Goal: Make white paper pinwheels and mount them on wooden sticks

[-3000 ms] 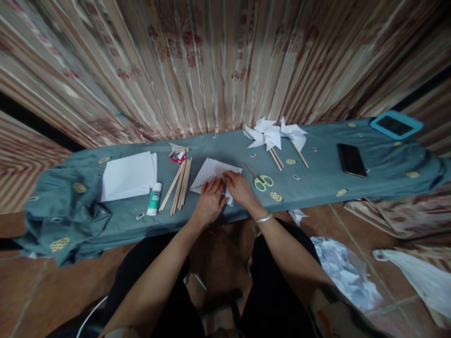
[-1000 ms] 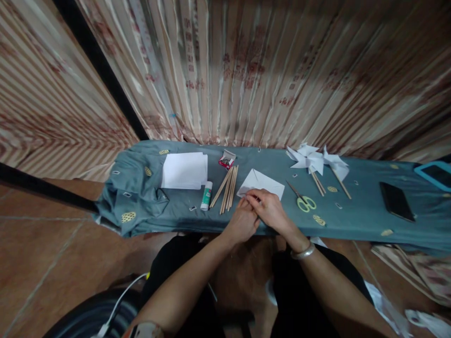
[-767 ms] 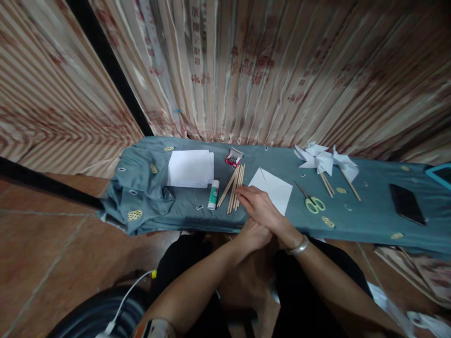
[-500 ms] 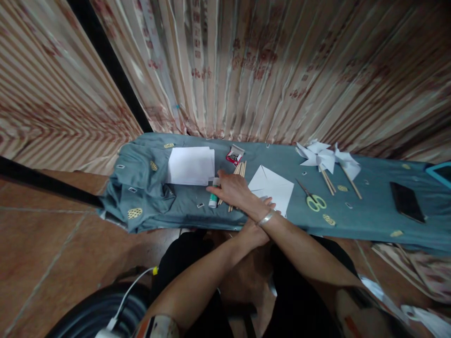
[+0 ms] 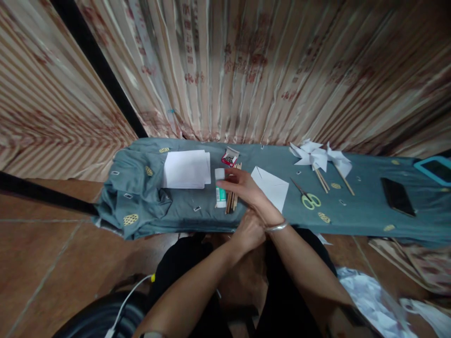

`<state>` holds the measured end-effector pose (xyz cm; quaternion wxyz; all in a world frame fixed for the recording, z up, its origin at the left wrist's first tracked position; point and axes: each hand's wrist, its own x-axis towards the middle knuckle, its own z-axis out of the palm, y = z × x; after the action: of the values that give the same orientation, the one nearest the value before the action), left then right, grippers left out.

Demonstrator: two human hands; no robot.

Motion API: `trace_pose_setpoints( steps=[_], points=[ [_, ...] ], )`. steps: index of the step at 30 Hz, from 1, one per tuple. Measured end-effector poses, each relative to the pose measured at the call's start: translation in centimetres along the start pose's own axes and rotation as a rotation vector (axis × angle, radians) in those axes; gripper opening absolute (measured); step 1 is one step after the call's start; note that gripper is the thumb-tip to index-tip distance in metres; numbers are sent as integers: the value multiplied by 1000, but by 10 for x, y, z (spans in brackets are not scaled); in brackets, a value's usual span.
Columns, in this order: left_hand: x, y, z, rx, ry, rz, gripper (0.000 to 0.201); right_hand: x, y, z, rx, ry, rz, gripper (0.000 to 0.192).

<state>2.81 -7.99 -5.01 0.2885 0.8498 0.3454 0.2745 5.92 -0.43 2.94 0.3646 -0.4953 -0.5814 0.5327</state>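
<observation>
My right hand (image 5: 243,185) reaches leftward, with thumb and fingers closed around the upper part of a white and green glue stick (image 5: 221,197), held upright. Below the right wrist, which wears a silver bangle, my left hand (image 5: 248,231) is curled closed; its fingertips are hidden. Several thin wooden sticks (image 5: 230,202) lie beside the glue stick, partly under my right hand. Right of that hand is a white paper square (image 5: 273,188) with slits running in from its corners. Just behind the sticks stands an opened small red box (image 5: 230,157) of small metal pieces.
A stack of white paper (image 5: 185,170) lies at the left on the cloth-covered table (image 5: 190,220). To the right are green-handled scissors (image 5: 310,201), paper pinwheels (image 5: 313,155) on sticks, a dark phone (image 5: 398,197) and a blue-framed device (image 5: 437,169). A curtain (image 5: 225,94) hangs behind.
My right hand has closed on the glue stick, which was lying by its fingers. My left hand has drawn back from the paper square, its fingers now curled in.
</observation>
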Motion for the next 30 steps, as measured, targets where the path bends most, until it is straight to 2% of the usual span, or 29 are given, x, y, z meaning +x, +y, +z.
trace_pose_setpoints(
  steps=[2,5,8,10,11,13,15,17,19,23,27,30],
  points=[
    [2,3,-11,16,7,-8,29,-5,-4,-17,272,-7,-35,41],
    [4,-1,-26,-47,27,-34,30,-16,-10,-45,485,-18,-58,34],
    [7,-15,-41,-215,160,-250,26,-30,-7,-70,567,-18,-22,32],
    [10,-25,-51,-456,312,-385,27,-38,1,-81,563,-15,40,28],
    [11,-28,-55,-620,384,-457,34,-41,6,-85,541,-24,81,25],
    [13,-29,-63,-876,434,-518,52,-46,16,-87,471,-90,155,22],
    [12,-26,-66,-985,383,-503,60,-49,24,-85,411,-203,193,22],
    [10,-20,-66,-1030,290,-500,55,-52,30,-81,378,-302,195,24],
    [8,-14,-64,-1082,233,-516,48,-56,35,-81,383,-334,193,25],
    [7,-10,-60,-1190,252,-548,41,-65,40,-91,458,-272,200,31],
    [10,-13,-60,-1175,391,-622,38,-71,41,-106,465,-241,219,40],
    [13,-16,-61,-1127,467,-642,41,-71,43,-109,497,-154,181,41]
  ],
)
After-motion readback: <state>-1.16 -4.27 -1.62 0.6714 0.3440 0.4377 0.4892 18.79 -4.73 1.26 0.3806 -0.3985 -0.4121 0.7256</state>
